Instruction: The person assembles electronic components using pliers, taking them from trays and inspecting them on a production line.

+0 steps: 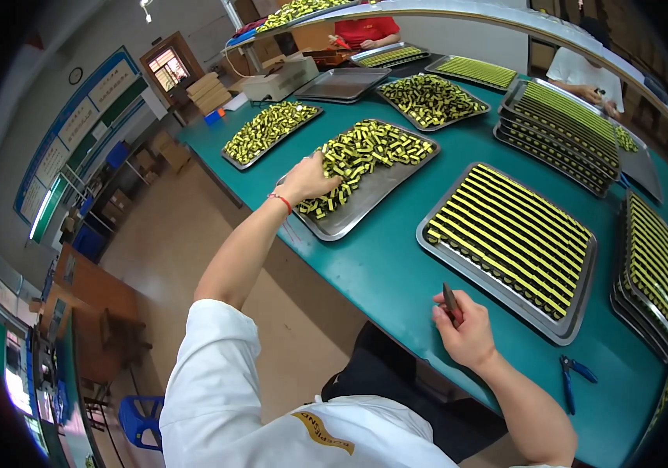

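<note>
My left hand (pixel 308 181), with a red cord around its wrist, reaches into a heap of small black-and-yellow parts (pixel 373 148). Its fingertips are hidden among the parts, so its grip does not show. The heap lies in a metal tray (pixel 342 222), whose near end is partly bare. My right hand (pixel 466 331) is closed around a dark, pointed tool with some red at the grip, apparently pliers (pixel 451 300); most of the handle is hidden. Just beyond that hand sits another metal tray (pixel 560 331) filled with neat rows of black-and-yellow parts (pixel 513 234).
Blue-handled pliers (pixel 576 378) lie at the near right. A stack of filled trays (pixel 556 140) stands farther back, another stack (pixel 653 273) at the right edge. Two heaped trays, one left (pixel 272 129) and one behind (pixel 431 101), share the green table (pixel 365 273). Two people sit across.
</note>
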`<action>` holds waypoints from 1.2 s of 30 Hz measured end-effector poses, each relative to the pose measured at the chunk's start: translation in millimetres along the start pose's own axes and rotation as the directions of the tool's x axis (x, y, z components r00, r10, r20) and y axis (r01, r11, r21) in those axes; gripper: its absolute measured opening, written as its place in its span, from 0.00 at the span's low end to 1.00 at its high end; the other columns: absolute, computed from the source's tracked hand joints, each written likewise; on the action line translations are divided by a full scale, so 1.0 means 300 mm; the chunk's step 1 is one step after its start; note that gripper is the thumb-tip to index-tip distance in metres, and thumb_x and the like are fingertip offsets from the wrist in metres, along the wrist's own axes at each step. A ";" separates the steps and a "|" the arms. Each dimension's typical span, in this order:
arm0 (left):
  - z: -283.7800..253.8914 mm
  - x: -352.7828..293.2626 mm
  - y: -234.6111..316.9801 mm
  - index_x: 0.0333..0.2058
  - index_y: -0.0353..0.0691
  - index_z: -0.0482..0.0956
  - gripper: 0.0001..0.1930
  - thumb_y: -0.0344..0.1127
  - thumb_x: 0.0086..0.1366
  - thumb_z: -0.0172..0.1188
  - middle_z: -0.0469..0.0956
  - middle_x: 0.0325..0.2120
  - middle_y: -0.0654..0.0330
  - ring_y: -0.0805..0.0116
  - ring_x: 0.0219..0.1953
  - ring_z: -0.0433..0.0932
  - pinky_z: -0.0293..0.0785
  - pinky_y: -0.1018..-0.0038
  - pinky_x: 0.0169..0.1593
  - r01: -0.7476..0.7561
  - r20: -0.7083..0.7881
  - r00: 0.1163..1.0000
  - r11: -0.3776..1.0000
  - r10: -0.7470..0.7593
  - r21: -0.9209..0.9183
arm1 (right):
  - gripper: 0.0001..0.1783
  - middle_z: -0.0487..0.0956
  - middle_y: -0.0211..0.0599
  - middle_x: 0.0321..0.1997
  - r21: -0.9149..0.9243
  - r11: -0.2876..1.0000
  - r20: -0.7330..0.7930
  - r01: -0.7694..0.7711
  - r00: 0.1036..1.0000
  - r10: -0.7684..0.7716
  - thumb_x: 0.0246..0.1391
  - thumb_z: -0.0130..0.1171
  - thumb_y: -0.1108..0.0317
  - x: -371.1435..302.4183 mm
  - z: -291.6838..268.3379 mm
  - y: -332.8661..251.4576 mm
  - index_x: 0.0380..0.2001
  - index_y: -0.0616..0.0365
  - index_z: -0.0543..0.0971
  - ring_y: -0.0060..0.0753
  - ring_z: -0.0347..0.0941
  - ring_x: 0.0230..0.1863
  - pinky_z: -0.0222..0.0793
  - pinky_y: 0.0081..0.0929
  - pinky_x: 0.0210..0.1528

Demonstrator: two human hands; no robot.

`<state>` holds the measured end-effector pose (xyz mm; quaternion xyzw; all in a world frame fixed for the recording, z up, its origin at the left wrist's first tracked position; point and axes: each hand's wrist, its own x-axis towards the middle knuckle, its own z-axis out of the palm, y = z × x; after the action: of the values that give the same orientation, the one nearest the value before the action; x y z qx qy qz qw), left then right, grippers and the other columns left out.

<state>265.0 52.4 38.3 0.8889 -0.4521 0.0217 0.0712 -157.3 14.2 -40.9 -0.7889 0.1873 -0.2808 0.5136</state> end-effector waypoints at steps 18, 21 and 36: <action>-0.125 -0.094 0.125 0.46 0.34 0.80 0.17 0.37 0.61 0.63 0.82 0.37 0.49 0.51 0.46 0.78 0.73 0.63 0.53 -0.275 0.079 0.947 0.915 0.310 -0.296 | 0.07 0.76 0.30 0.25 0.015 1.000 0.000 0.005 1.000 -0.005 0.59 0.57 0.75 -0.010 -0.004 0.015 0.40 0.66 0.75 0.16 0.72 0.26 0.69 0.17 0.30; -0.061 -0.103 0.107 0.48 0.39 0.80 0.17 0.34 0.59 0.62 0.78 0.40 0.47 0.51 0.47 0.78 0.74 0.62 0.51 -0.407 0.064 0.896 0.872 0.439 -0.272 | 0.08 0.77 0.30 0.26 0.021 1.000 0.010 0.002 1.000 -0.002 0.59 0.57 0.75 -0.010 -0.005 0.021 0.41 0.66 0.75 0.16 0.72 0.26 0.69 0.16 0.30; -0.065 -0.122 0.456 0.49 0.36 0.73 0.13 0.35 0.70 0.55 0.78 0.32 0.59 0.78 0.23 0.68 0.66 0.77 0.26 0.056 0.015 0.942 -0.116 0.334 -0.992 | 0.22 0.73 0.39 0.32 0.295 0.941 0.066 -0.166 0.986 0.153 0.48 0.39 0.84 -0.011 -0.066 -0.045 0.48 0.59 0.64 0.26 0.70 0.29 0.66 0.23 0.32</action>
<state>133.5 4.9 68.4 0.4815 -0.4147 -0.4298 0.6415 -172.4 7.3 -23.2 -0.6900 0.1950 -0.2468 0.6519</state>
